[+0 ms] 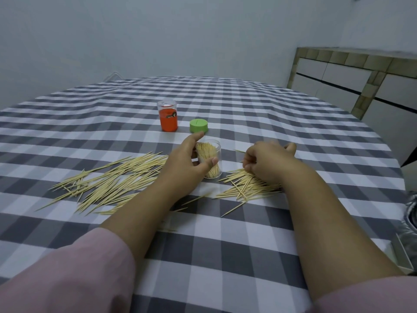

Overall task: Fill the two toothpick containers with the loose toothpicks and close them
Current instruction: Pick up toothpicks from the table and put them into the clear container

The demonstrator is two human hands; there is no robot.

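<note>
From the head camera, the left hand curls thumb and fingers round a clear plastic cylindrical container, lidless and partly filled with upright toothpicks, standing on the grey-and-white checked tablecloth. The right hand rests with curled fingers on a heap of loose pale wooden toothpicks — whether it pinches any, I cannot tell. A larger heap lies left. Behind stand an orange-labelled container and a green round lid — apart.
</note>
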